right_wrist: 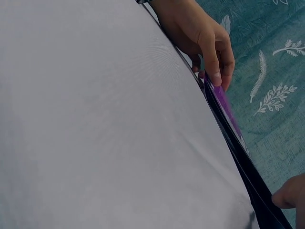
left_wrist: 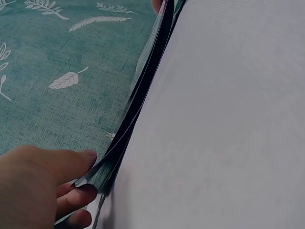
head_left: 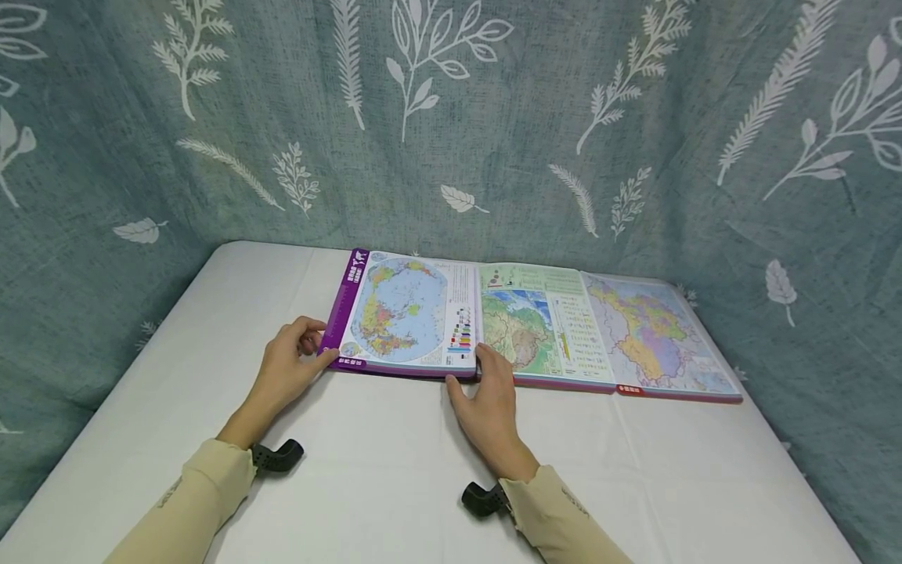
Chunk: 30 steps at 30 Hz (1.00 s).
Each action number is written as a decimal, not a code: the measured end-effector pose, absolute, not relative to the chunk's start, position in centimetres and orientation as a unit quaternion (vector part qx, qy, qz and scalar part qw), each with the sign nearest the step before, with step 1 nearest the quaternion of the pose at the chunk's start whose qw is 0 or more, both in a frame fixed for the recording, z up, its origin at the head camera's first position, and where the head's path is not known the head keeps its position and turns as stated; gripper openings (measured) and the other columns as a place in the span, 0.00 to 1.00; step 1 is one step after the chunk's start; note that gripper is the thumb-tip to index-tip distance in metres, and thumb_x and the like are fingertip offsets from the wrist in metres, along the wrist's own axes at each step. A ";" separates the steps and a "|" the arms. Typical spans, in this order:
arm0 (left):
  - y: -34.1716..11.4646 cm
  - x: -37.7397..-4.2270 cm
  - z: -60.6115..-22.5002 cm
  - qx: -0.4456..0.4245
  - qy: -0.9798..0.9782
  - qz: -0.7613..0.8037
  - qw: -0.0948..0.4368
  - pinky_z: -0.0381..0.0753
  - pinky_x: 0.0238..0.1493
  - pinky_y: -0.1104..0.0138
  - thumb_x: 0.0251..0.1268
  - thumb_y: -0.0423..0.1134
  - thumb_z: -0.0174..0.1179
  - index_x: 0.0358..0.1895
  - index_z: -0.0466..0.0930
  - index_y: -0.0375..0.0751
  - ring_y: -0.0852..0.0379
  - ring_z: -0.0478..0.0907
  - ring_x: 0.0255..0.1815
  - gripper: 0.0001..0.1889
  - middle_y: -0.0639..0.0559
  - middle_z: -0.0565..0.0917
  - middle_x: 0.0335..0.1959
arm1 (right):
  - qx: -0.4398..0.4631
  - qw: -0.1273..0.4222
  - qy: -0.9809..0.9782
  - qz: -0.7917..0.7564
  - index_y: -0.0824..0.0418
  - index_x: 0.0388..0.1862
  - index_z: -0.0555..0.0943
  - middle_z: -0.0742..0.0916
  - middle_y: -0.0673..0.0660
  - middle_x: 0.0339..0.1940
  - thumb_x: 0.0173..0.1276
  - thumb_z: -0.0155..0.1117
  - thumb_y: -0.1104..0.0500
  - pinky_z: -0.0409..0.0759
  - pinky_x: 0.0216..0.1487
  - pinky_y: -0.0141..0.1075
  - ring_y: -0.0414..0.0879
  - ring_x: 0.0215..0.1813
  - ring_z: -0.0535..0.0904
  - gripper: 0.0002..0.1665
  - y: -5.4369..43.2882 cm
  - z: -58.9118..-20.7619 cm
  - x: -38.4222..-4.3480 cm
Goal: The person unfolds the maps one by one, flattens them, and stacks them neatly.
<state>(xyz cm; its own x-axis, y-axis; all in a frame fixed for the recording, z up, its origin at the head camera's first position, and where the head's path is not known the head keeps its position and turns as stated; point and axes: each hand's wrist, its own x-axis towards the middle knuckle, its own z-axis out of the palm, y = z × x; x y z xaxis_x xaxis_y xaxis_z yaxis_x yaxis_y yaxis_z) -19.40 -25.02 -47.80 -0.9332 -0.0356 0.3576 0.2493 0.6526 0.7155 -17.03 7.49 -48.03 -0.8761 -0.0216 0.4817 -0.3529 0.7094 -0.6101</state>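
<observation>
A world map panel [head_left: 402, 313] with a purple left border lies on the white table, layered at its front edge. A green relief map panel [head_left: 524, 329] and a coloured map panel [head_left: 644, 337] with a red front edge extend to its right. My left hand [head_left: 292, 362] pinches the world map's front left corner, thumb on top and fingers partly hidden below; the left wrist view shows the layers gaping there. At its front right corner rests my right hand [head_left: 489, 407], thumb at the front edge and extended fingers over the side beside the relief panel.
A white cloth covers the table [head_left: 395, 462]. Close behind and on both sides hangs a green-blue curtain [head_left: 493, 211] with white leaf prints. Black wrist mounts [head_left: 278, 457] stick out from both beige sleeves [head_left: 204, 486].
</observation>
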 end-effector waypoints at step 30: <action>-23.9 -19.3 -47.8 -0.057 -0.901 -0.402 0.155 0.60 0.53 0.53 0.63 0.32 0.74 0.56 0.80 0.31 0.53 0.69 0.28 0.20 0.50 0.78 0.22 | 0.055 0.252 -0.872 0.417 0.67 0.57 0.82 0.84 0.63 0.41 0.64 0.79 0.63 0.71 0.42 0.40 0.53 0.36 0.76 0.25 8.9 -48.2 -18.4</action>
<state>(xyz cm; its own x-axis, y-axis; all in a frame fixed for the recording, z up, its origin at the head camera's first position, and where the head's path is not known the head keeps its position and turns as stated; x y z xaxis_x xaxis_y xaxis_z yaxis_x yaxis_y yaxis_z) -19.28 -23.89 -47.85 -0.9454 -0.0227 0.3250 0.2268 0.6701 0.7067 -18.42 8.87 -48.19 -0.8672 0.1147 0.4845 -0.3055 0.6459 -0.6997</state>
